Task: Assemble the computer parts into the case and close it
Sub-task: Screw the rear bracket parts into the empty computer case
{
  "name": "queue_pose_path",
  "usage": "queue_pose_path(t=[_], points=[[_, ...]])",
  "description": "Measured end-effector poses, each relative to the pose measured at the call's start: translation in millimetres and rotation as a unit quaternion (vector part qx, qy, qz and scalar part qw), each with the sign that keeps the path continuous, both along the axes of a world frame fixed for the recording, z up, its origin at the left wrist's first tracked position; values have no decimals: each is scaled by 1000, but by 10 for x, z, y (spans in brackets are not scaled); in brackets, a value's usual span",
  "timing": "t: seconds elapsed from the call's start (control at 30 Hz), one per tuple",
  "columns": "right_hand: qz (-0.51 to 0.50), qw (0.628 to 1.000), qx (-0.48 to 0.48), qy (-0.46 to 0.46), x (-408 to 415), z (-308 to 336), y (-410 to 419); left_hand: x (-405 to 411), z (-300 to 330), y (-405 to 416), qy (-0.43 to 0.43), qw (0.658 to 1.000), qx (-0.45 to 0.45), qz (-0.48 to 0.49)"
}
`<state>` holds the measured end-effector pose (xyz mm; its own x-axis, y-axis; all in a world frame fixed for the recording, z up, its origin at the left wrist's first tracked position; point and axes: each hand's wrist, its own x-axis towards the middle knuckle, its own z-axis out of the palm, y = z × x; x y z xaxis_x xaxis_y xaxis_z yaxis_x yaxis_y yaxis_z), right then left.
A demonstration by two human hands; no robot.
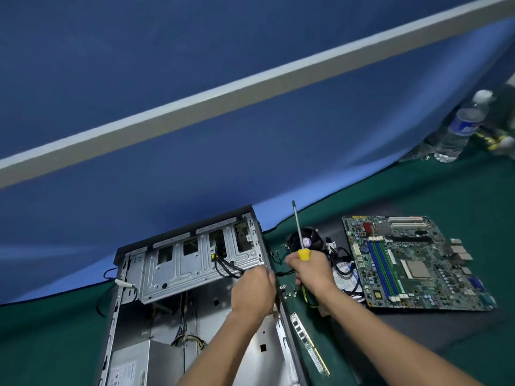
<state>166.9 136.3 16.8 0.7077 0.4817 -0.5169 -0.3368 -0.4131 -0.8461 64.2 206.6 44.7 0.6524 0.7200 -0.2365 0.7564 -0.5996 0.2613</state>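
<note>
Fingers of my left hand (252, 288) curl over the right-hand wall of the computer case (156, 316), near the corner where the silver drive cage (195, 263) ends; whether they pinch the black cables (225, 267) hanging from the cage or only the wall edge, I cannot tell. My right hand (309, 271) is just right of the case, closed round the yellow handle of a screwdriver (299, 232), whose shaft points up and away from me with its tip in the air.

The case lies open on its side on the green table (459, 344), its cover off. The drive cage sits across the case's far end, and the grey power supply (131, 366) fills its near left corner, with yellow and black wires bunched just beyond it.

All the loose parts lie to the right of the case. A memory stick (308, 342) rests just beside the case's right wall, parallel to it. A few small screws (288, 291) are scattered near that wall, below my right hand. Past my right hand sits a black cooler fan (309, 240) with a tangle of black cables around it. The motherboard (412, 263) lies flat further right, well apart from the case, with blue and green memory slots and its processor showing. Far off to the right of the case, against the blue partition (195, 65), stands a clear water bottle (459, 126).
</note>
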Motion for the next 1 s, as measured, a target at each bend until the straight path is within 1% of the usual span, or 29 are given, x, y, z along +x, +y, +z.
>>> queue_pose_path(t=[0.07,0.1,0.17,0.23,0.27,0.3,0.43,0.5,0.57,0.63,0.73,0.8,0.87,1.0], points=[[17,999,35,-11,-77,257,-2,-31,174,85,-71,994,-71,47],[29,998,53,-15,-139,387,1,-63,269,124,-121,983,-122,66],[58,994,89,-25,-309,642,5,-160,478,174,-214,946,-227,90],[77,989,122,-33,-525,865,9,-320,681,190,-278,902,-312,104],[80,987,135,-37,-638,957,11,-420,766,196,-294,889,-337,102],[80,985,145,-43,-750,1036,12,-529,838,200,-301,884,-346,91],[97,979,158,-80,-1201,1201,-24,-1023,1019,167,-295,885,-354,59],[101,979,156,-86,-1433,1218,-43,-1283,1044,138,-312,871,-374,66],[99,980,157,-79,-1670,1214,-59,-1535,1029,108,-339,840,-416,85],[102,981,138,-94,-1883,1223,-76,-1778,1003,96,-368,806,-451,107],[136,976,84,-148,-2150,1247,-117,-2144,952,139,-421,760,-475,140],[157,974,65,-150,-2301,1264,-169,-2367,918,200,-452,725,-487,181],[189,969,70,-145,-2424,1279,-241,-2569,896,267,-478,680,-507,229],[277,933,74,-217,-2576,1283,-385,-2892,880,348,-539,567,-552,290]])
